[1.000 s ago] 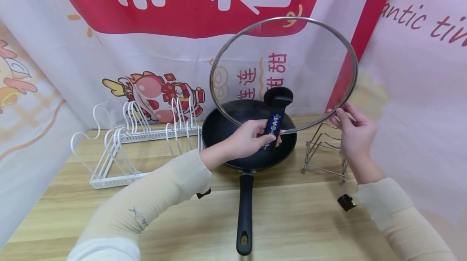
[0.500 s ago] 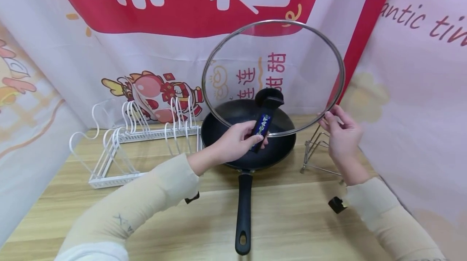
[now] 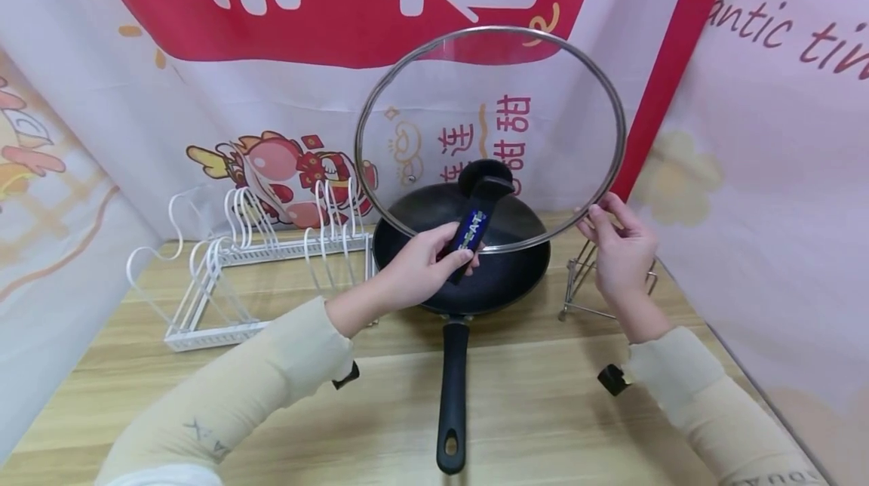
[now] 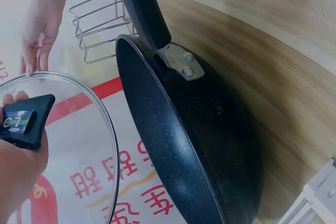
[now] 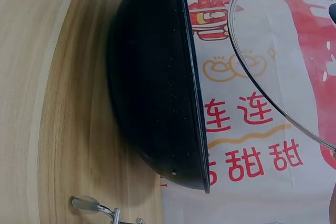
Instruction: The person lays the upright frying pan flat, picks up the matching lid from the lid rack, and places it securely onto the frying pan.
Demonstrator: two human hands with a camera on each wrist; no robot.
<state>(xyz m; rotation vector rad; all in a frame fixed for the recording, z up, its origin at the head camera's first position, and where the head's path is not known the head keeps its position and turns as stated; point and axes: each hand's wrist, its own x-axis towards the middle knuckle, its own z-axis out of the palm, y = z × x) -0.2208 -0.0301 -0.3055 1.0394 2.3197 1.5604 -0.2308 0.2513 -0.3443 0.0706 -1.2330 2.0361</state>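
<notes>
Above the black frying pan [image 3: 502, 286], a large clear glass lid [image 3: 495, 116] with a metal rim is held up on edge. My left hand [image 3: 421, 267] grips the lid's black handle [image 3: 470, 229], which carries a blue label. On the lid's lower right, my right hand [image 3: 621, 248] pinches the rim between thumb and fingers. The left wrist view has the handle in the left hand [image 4: 21, 174] and the right hand [image 4: 42, 38] at the rim. In the right wrist view the pan's dark side [image 5: 152, 93] stands beside the lid's rim [image 5: 262, 93].
A white wire dish rack [image 3: 217, 339] stands left of the pan on the wooden table [image 3: 557, 410]. Right of the pan is a small metal wire rack [image 3: 577, 282], partly behind my right hand. The pan's handle [image 3: 453, 395] points toward me. A printed cloth [image 3: 285, 93] hangs behind.
The lid has shifted left over the pan, with both hands moving along with it. The pan and racks have stayed in place.
</notes>
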